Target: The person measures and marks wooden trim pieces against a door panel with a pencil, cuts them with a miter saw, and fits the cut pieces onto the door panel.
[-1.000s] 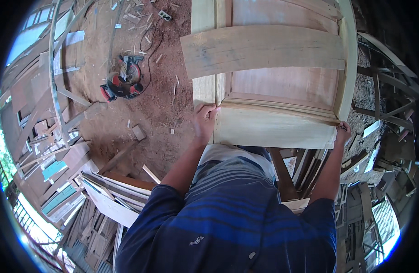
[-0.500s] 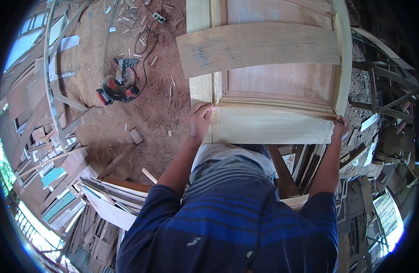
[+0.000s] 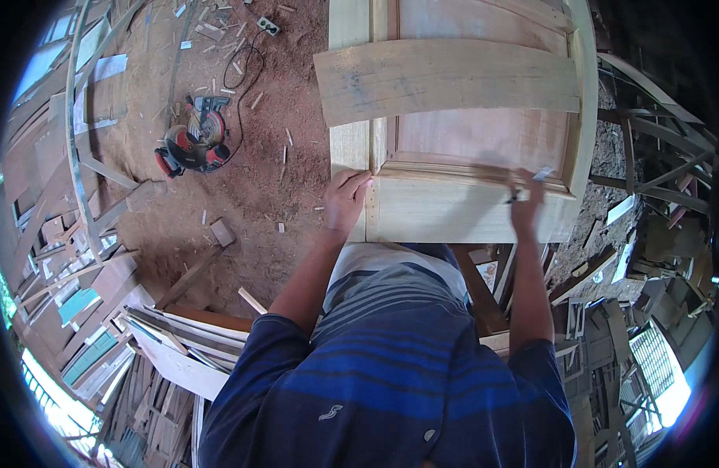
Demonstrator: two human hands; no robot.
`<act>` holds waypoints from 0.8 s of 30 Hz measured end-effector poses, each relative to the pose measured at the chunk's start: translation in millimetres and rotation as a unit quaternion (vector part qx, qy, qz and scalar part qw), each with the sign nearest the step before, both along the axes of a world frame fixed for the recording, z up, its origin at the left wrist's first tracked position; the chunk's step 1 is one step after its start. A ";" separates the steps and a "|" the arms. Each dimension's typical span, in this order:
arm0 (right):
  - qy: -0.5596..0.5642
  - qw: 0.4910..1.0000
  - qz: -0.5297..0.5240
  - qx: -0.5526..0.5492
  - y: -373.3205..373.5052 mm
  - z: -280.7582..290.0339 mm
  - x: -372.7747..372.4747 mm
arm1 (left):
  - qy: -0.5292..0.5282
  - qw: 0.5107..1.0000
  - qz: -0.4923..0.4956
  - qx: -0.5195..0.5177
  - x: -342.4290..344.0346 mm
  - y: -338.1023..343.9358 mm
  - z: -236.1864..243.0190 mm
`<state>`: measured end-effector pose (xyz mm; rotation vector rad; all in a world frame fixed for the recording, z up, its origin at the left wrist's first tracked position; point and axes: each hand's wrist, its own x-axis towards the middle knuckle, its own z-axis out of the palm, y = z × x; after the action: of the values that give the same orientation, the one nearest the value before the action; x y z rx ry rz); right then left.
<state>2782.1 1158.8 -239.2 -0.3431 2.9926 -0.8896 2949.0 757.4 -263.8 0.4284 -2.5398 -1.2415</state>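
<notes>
The earth floor point(image 3: 273, 210) extends left of the panelled wooden door point(image 3: 437, 220), which lies in front of my body with a loose curved board point(image 3: 449, 79) across it, while a red-and-black mitre saw point(image 3: 189, 147) stands on the floor, well apart from the door. A wooden strip point(image 3: 437, 179) runs along the near edge of the recessed panel point(image 3: 476, 143); my left hand point(image 3: 344, 206) is narrowed at the strip's left end, whether pinching or pressing I cannot tell, and my right hand point(image 3: 527, 210), blurred over the door's near end, is partly closed around a small dark item point(image 3: 512, 196) that I cannot identify
</notes>
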 end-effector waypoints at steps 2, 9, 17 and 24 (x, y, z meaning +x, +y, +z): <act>-0.035 0.992 0.119 -0.001 -55.2 7.8 12.7 | 0.000 1.000 -0.004 -0.002 2.3 -0.9 -2.0; -0.025 0.979 0.201 0.007 -114.1 8.1 26.0 | -0.002 1.000 -0.013 0.022 0.2 -3.6 -1.3; -0.012 0.981 0.195 0.015 -114.2 7.3 22.4 | -0.088 0.993 0.010 0.076 -4.1 3.9 16.5; -0.027 0.973 0.223 0.047 -92.9 -9.6 20.2 | 0.119 0.958 -0.261 0.020 -85.1 119.6 68.8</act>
<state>2802.3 1065.9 -248.8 -0.9230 2.7186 -0.6930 2863.9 877.0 -195.0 -0.3969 -2.4949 -1.4091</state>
